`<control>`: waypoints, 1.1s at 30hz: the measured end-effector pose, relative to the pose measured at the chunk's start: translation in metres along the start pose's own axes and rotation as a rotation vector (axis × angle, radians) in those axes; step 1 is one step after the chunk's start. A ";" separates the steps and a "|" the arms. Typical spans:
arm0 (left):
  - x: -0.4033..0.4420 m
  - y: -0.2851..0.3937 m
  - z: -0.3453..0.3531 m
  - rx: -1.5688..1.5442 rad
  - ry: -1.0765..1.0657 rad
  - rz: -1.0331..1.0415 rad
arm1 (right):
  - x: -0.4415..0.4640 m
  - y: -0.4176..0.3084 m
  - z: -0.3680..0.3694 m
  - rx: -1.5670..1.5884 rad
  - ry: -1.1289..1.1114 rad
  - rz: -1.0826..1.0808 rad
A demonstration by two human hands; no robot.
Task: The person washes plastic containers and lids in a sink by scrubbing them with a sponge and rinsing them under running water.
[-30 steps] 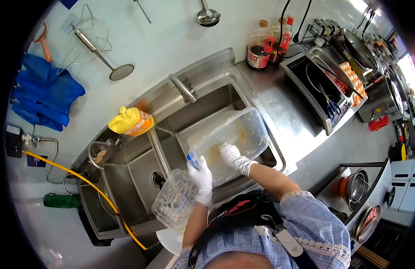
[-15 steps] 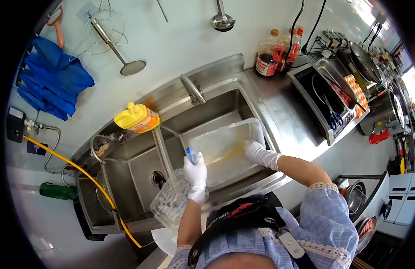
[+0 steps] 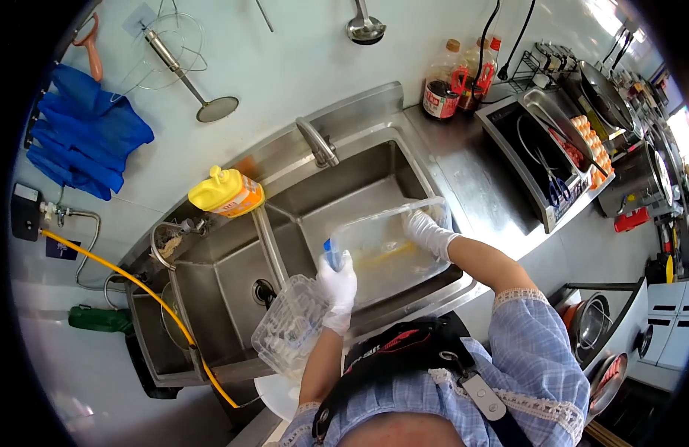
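A clear plastic container [image 3: 381,276] with yellow streaks inside is held tilted over the right sink basin. My left hand [image 3: 337,289], in a white glove, is closed around its left edge beside a blue clip [image 3: 331,253]. My right hand [image 3: 431,235], also gloved, reaches into the container near its far right corner. Its fingers look curled together against the inside; anything between them is hidden. A clear plastic basket-like tray [image 3: 288,324] rests on the sink's front edge, just left of my left hand.
A yellow detergent jug [image 3: 225,194] stands behind the sink divider, near the faucet [image 3: 317,141]. A yellow hose [image 3: 166,309] crosses the left basin [image 3: 225,298]. Sauce bottles [image 3: 442,82] and a cooktop [image 3: 534,160] with scissors [image 3: 556,190] occupy the right counter.
The container has shifted slightly right, and my left hand has moved with it. My right hand has gone farther up inside, toward the far right corner.
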State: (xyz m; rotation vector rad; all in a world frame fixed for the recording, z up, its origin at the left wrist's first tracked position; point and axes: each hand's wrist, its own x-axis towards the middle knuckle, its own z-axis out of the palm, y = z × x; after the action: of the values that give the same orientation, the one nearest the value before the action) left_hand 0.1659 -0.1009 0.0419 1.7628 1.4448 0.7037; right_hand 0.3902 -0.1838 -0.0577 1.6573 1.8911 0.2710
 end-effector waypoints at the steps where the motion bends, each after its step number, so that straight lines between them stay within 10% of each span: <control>1: -0.002 0.005 0.002 -0.026 -0.001 0.009 | -0.001 -0.006 0.009 0.056 -0.023 0.038; 7: -0.003 0.017 0.002 -0.156 0.054 0.082 | 0.006 -0.030 0.015 0.353 0.102 0.094; 11: 0.000 0.008 0.009 -0.249 0.100 0.174 | 0.037 -0.061 0.007 1.229 0.202 0.427; 12: 0.001 0.006 0.010 -0.249 0.100 0.177 | 0.041 -0.068 -0.024 1.191 -0.039 0.355; 15: 0.003 0.004 0.010 -0.197 0.088 0.126 | 0.025 -0.089 -0.078 1.277 0.417 0.298; 17: 0.001 0.002 0.004 -0.287 0.097 0.112 | 0.018 -0.050 -0.086 1.112 -0.151 0.216; 21: -0.002 0.004 -0.005 -0.348 0.091 0.096 | 0.022 -0.039 -0.031 0.817 0.191 0.517; 33: 0.001 0.003 -0.004 -0.390 0.160 0.176 | 0.036 -0.039 -0.051 0.897 -0.093 0.504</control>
State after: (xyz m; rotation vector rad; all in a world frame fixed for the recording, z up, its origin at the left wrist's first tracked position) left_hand 0.1648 -0.0995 0.0466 1.5630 1.1627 1.1574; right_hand 0.3275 -0.1453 -0.0484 2.6648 1.5684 -0.5408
